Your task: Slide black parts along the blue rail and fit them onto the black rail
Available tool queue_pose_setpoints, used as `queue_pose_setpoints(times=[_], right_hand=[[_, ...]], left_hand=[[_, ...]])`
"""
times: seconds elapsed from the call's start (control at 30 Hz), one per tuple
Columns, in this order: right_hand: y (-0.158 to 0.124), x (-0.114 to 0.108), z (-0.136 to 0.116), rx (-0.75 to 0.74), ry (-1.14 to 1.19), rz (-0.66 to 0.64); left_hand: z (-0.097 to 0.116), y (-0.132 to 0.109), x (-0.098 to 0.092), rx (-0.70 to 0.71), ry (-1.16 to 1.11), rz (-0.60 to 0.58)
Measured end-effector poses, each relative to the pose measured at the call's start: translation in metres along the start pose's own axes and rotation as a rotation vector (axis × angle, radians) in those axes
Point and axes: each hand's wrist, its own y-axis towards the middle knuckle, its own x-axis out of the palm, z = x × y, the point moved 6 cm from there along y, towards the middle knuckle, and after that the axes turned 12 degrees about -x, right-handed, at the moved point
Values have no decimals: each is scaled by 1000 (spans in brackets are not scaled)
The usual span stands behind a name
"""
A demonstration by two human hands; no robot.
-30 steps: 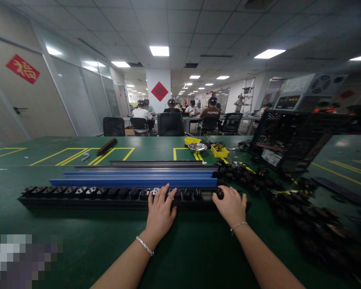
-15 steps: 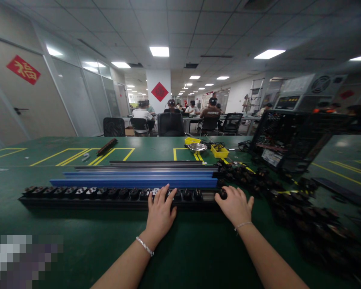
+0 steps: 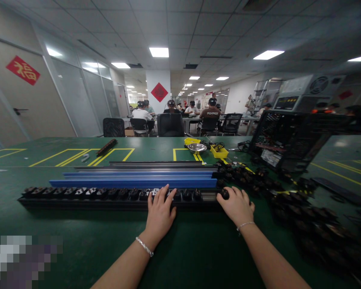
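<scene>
A long black power strip point(image 3: 87, 204) lies crosswise on the green table, with a row of black and light socket modules point(image 3: 112, 193) along its top. My left hand point(image 3: 161, 210) rests on the strip right of its middle, fingers spread over several sockets. Near the strip's right end, my right hand point(image 3: 237, 205) has its fingers curled round a small round black socket module point(image 3: 225, 194), partly hidden by them. Between the hands, a bare grey stretch of channel point(image 3: 209, 196) shows.
Behind the strip lie blue rails point(image 3: 132, 183) and grey rails point(image 3: 138, 167). A heap of black parts point(image 3: 307, 216) spreads at right, near an opened computer case point(image 3: 289, 140). Farther back stand a metal bowl point(image 3: 197, 147) and yellow trays point(image 3: 219, 152). People sit beyond the table.
My right hand has shifted slightly to the right with the black socket module. The left hand stays in place on the strip.
</scene>
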Motion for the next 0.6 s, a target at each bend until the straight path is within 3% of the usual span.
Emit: queue_pose_setpoints(times=[0.6], right_hand=[[1,-7,2,57,28,-28]], left_hand=[[-1,0,2,4,7,15]])
